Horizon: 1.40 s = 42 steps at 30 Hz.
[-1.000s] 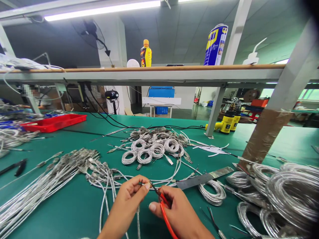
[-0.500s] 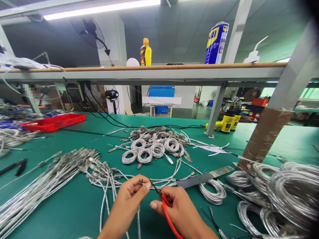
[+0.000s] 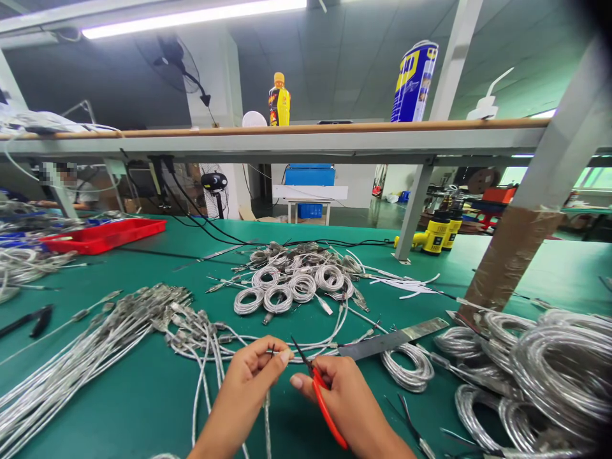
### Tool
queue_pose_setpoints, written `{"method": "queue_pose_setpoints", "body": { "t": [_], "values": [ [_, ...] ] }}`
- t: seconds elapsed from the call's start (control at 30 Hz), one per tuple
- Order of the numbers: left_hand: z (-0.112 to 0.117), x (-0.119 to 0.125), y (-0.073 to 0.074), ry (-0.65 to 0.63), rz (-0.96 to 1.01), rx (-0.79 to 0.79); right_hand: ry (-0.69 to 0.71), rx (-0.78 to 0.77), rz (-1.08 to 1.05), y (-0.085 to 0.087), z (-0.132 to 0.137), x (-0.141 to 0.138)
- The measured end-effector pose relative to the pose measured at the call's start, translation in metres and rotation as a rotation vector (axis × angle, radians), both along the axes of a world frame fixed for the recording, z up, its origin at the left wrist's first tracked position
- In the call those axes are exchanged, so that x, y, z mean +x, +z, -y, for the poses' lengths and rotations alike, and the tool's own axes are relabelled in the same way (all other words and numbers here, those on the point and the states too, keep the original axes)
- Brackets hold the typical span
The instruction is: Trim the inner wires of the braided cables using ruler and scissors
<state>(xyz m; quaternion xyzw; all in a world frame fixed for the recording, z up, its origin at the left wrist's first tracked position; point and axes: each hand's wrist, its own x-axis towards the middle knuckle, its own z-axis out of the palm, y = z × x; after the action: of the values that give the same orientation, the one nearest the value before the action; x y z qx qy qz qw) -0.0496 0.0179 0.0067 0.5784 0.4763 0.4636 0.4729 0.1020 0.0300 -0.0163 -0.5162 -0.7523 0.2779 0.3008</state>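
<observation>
On the front of the green mat [image 3: 143,408], the left hand [image 3: 253,373] pinches a thin wire end [image 3: 271,350] in its fingers. Just beside it, not touching, the right hand [image 3: 340,398] grips red-handled snips [image 3: 325,405]. The snips have tipped up, and their thin blades now point up near the wire, but it is hard to tell if they touch it. Across the mat lie a red tray [image 3: 105,234], long bundles of silver cable [image 3: 86,344], small cable coils [image 3: 277,299], a flat steel strip [image 3: 392,341] and big cable coils [image 3: 559,370]. Up on the shelf stand a yellow bottle [image 3: 280,102] and a blue spray can [image 3: 414,83]. Beyond the bench, a black fan [image 3: 214,182] stands on the floor.
</observation>
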Motion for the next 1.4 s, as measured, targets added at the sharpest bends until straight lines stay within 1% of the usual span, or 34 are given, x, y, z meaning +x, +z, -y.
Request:
{"method": "queue_pose_setpoints", "body": {
  "t": [0.07, 0.17, 0.23, 0.27, 0.33, 0.4, 0.43, 0.5, 0.53, 0.6, 0.63, 0.67, 0.73, 0.8, 0.87, 0.93, 1.03, 1.1, 1.2, 1.4],
  "values": [
    [0.0, 0.0, 0.0, 0.011, 0.024, -0.035, -0.056, 0.0, 0.086, 0.001, 0.0, 0.001],
    [-0.001, 0.001, 0.002, 0.003, 0.102, -0.113, -0.105, 0.028, 0.382, 0.004, 0.004, 0.002],
    [-0.002, 0.002, 0.003, -0.011, 0.164, -0.165, -0.078, 0.025, 0.581, 0.007, 0.01, 0.002],
    [-0.002, 0.002, 0.003, -0.017, 0.188, -0.188, -0.054, 0.016, 0.646, 0.009, 0.013, 0.002],
    [-0.001, 0.003, 0.005, -0.024, 0.218, -0.225, -0.03, 0.002, 0.691, 0.015, 0.017, 0.003],
    [0.001, 0.004, 0.005, -0.03, 0.227, -0.243, -0.036, 0.016, 0.651, 0.022, 0.017, 0.007],
    [0.001, 0.004, 0.006, -0.038, 0.23, -0.25, -0.057, 0.05, 0.616, 0.025, 0.014, 0.011],
    [0.002, 0.005, 0.005, -0.059, 0.232, -0.271, -0.119, 0.16, 0.546, 0.027, 0.002, 0.023],
    [0.002, 0.005, 0.005, -0.069, 0.232, -0.283, -0.194, 0.254, 0.519, 0.027, -0.006, 0.03],
    [0.002, 0.006, 0.005, -0.093, 0.237, -0.298, -0.304, 0.396, 0.511, 0.021, -0.023, 0.046],
    [0.002, 0.006, 0.004, -0.105, 0.238, -0.303, -0.33, 0.429, 0.537, 0.017, -0.03, 0.053],
    [0.002, 0.007, 0.004, -0.117, 0.236, -0.304, -0.344, 0.434, 0.568, 0.011, -0.036, 0.059],
    [0.002, 0.008, 0.003, -0.143, 0.224, -0.309, -0.329, 0.423, 0.587, 0.001, -0.044, 0.066],
    [0.002, 0.009, 0.002, -0.158, 0.212, -0.315, -0.296, 0.413, 0.589, -0.008, -0.044, 0.066],
    [0.002, 0.01, 0.001, -0.175, 0.211, -0.318, -0.259, 0.414, 0.583, -0.012, -0.039, 0.058],
    [0.003, 0.011, 0.001, -0.197, 0.206, -0.328, -0.209, 0.413, 0.538, -0.012, -0.032, 0.047],
    [0.004, 0.011, 0.0, -0.222, 0.19, -0.338, -0.149, 0.401, 0.39, -0.007, -0.022, 0.03],
    [0.004, 0.011, 0.0, -0.232, 0.192, -0.323, -0.151, 0.419, 0.322, -0.002, -0.017, 0.023],
    [0.004, 0.01, -0.001, -0.247, 0.176, -0.31, -0.17, 0.461, 0.275, 0.004, -0.013, 0.019],
    [0.006, 0.013, -0.001, -0.224, 0.057, -0.347, -0.222, 0.528, 0.288, 0.01, -0.01, 0.022]
  ]
}}
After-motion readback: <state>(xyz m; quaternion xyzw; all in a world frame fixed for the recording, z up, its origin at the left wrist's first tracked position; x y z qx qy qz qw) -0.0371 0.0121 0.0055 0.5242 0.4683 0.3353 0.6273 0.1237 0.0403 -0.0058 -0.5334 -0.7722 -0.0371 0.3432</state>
